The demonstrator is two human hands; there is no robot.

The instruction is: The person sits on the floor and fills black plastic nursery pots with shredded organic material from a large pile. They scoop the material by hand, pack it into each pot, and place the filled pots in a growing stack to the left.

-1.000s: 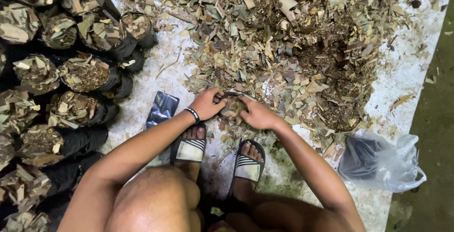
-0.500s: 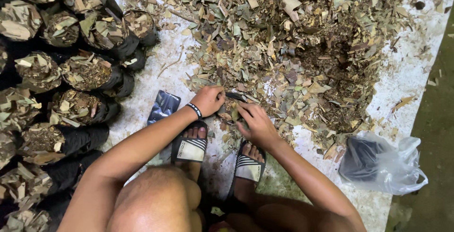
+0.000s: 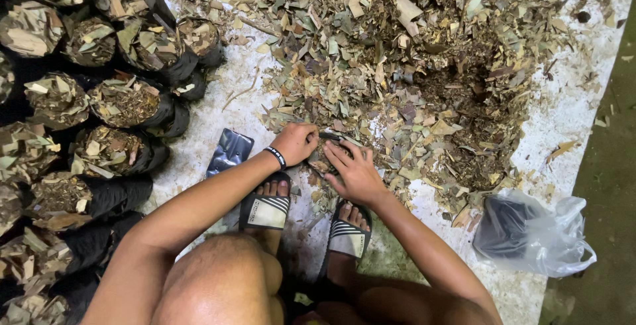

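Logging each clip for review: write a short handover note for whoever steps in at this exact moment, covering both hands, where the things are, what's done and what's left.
Left hand: closed on the rim of a small black bag at the near edge of the leaf pile.
Right hand: open, fingers spread over the bag's mouth, pressing leaf mix.
Done: many filled black bags stand packed at the left.
Left: the bag in hand looks only partly filled; an empty flat black bag lies by the left foot, and more appear to sit in the clear plastic bag at the right.
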